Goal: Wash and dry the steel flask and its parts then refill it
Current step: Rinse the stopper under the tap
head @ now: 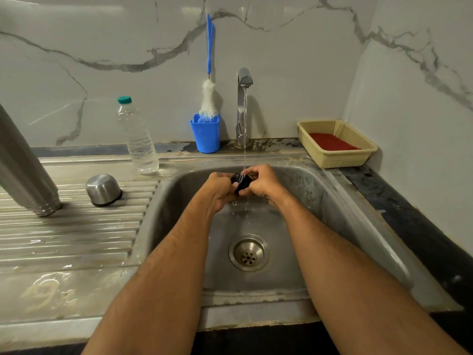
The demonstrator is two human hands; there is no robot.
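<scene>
Over the steel sink (343, 201), my left hand (218, 189) and my right hand (261, 183) both grip a small black flask stopper (241, 181) under the water running from the tap (244, 80). My fingers hide much of the stopper. The tall steel flask body (23, 165) stands upside down on the ribbed draining board (66, 226) at far left. Beside it, the steel flask cup (103, 189) lies mouth down.
A clear water bottle with a green cap (138, 139) stands behind the draining board. A blue holder (205, 135) with a bottle brush (208, 98) is left of the tap. A cream basket (337, 143) with a red cloth sits at the back right corner.
</scene>
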